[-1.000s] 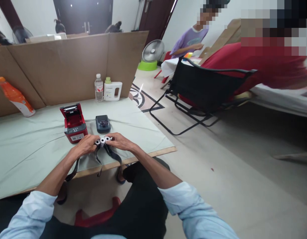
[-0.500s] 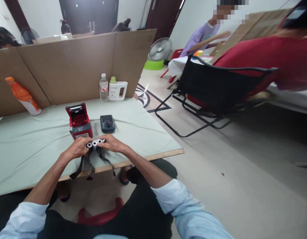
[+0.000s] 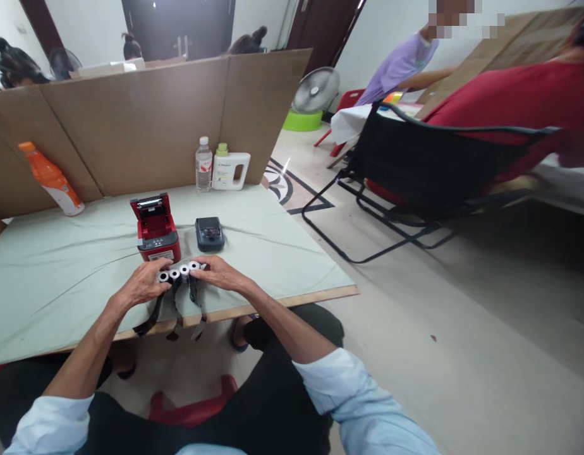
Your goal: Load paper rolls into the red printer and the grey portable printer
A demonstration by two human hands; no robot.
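Note:
Several small white paper rolls (image 3: 184, 272) stand side by side in a row near the table's front edge, with dark strips (image 3: 176, 316) trailing from them over the edge. My left hand (image 3: 143, 283) curls its thumb and fingers around the left end of the row. At the right end, my right hand (image 3: 220, 273) pinches the last roll between thumb and fingers. Just behind the rolls sits a red and black receipt printer (image 3: 157, 230) with its lid raised. A small dark grey device (image 3: 209, 234), like a portable printer, lies to its right.
A cardboard partition (image 3: 154, 120) stands along the back. Before it are an orange bottle (image 3: 52, 180), a clear water bottle (image 3: 203, 165) and a white jug (image 3: 229, 169). On the right are a black folding chair (image 3: 438, 164), a fan (image 3: 315, 91) and two people at another table.
The rolls are now spread in a clearer row, with one more showing at the right. My hands have moved slightly apart. The whole view has shifted a little.

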